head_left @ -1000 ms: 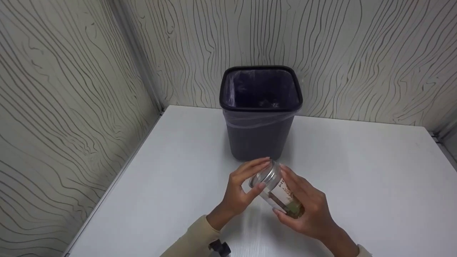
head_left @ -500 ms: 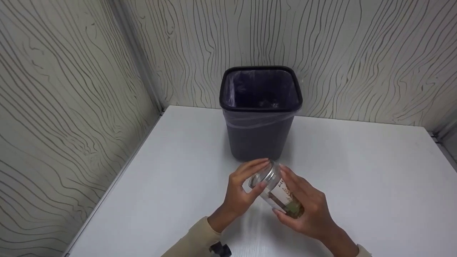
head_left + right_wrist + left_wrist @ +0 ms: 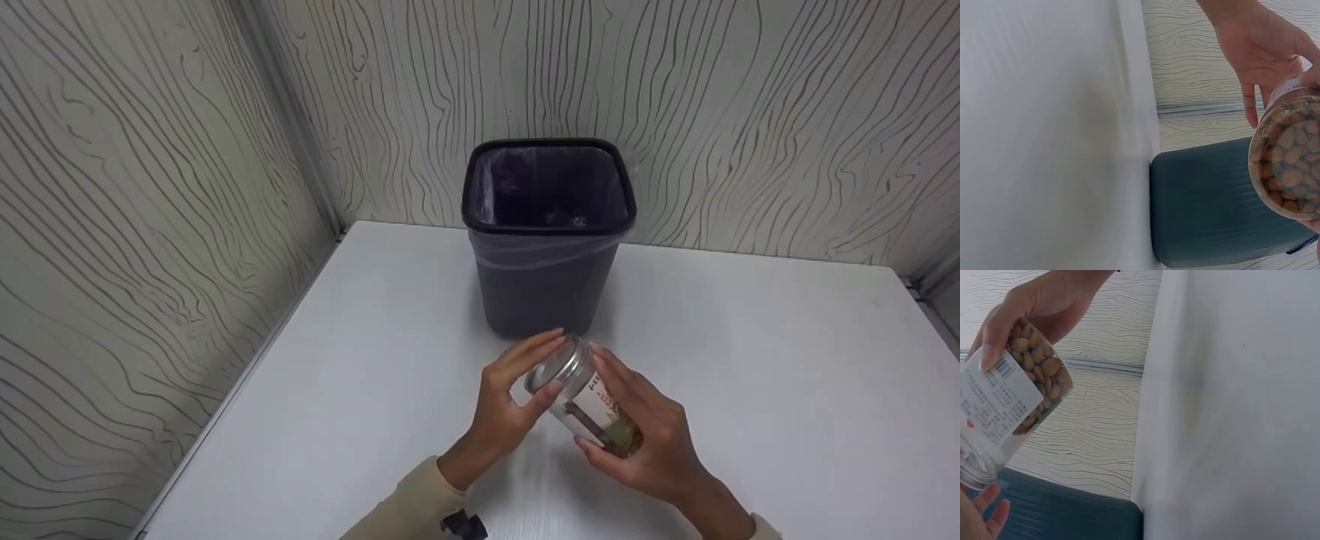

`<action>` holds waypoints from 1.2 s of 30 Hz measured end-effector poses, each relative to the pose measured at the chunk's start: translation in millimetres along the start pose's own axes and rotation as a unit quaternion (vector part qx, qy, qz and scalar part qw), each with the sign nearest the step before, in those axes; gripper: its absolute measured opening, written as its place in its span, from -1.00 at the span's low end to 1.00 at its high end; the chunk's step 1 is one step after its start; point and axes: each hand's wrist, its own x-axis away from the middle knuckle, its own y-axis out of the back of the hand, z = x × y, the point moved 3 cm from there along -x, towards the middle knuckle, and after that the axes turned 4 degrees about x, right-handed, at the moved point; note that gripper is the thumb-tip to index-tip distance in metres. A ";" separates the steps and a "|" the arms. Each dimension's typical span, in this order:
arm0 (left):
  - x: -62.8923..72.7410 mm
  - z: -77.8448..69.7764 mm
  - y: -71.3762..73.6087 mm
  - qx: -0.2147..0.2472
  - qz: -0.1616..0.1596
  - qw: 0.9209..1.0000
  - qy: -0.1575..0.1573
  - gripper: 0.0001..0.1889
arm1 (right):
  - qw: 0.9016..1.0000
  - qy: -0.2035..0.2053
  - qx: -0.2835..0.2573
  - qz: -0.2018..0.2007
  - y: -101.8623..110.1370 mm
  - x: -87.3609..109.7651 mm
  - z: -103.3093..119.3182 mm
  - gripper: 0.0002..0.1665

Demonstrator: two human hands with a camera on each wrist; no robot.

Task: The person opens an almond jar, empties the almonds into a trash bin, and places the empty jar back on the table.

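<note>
A clear jar of almonds [image 3: 589,411] is held tilted above the white table in the head view, its top towards the upper left. My right hand [image 3: 654,435] grips the body, thumb below and fingers over the far side. With fingertips and thumb, my left hand [image 3: 499,409] holds the clear lid [image 3: 553,369] by its rim. Brown almonds [image 3: 1041,365] and a white printed label [image 3: 999,396] show in the left wrist view. Through the jar's round bottom [image 3: 1292,174], more almonds appear in the right wrist view. The palm side of each hand is partly hidden.
Just beyond the hands stands a dark bin [image 3: 544,292] lined with a clear bag, its mouth facing up. Behind it rises a wood-grain patterned wall [image 3: 480,82]; a similar panel [image 3: 150,247] borders the left. White table [image 3: 360,337] surface extends on both sides.
The jar and the fingers on it have shifted very slightly. Both hands keep the same hold, and the lid remains on the jar.
</note>
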 end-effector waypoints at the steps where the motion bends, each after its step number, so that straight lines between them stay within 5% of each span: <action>1: 0.0 -0.1 0.1 0.008 0.000 1.000 -0.004 -0.53 | 1.000 -0.001 -0.009 -0.004 1.0 -1.9 1.7 0.01; 10: 0.2 0.5 2.1 0.068 0.006 0.996 -0.058 -0.44 | 0.998 -0.008 -0.053 -0.016 7.4 -14.6 13.7 0.01; 24: 1.8 5.3 0.0 0.135 0.018 0.989 -0.053 -0.50 | 0.997 -0.012 -0.077 -0.014 5.9 -11.5 12.8 0.06; 36: 1.2 3.5 -1.1 0.128 0.025 0.990 -0.053 -0.49 | 0.996 -0.005 -0.080 -0.046 4.6 -5.7 12.8 0.01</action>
